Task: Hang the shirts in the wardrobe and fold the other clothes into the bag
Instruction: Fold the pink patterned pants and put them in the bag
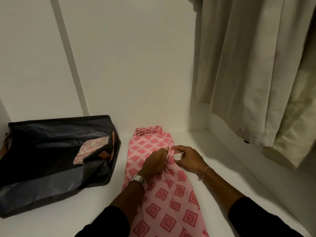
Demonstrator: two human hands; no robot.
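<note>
A pink garment with a red diamond print lies lengthwise on the white wardrobe floor, its collar end at the far side. My left hand, with a metal watch on the wrist, pinches a fold of its fabric near the middle. My right hand, with a thin bracelet on the wrist, pinches the same fold from the right, fingertips almost meeting the left hand's. A dark blue bag stands open on the left, with a folded floral pink cloth inside it.
Cream-coloured garments hang at the upper right above a raised white ledge. The wardrobe's white back wall rises behind the garment and the bag.
</note>
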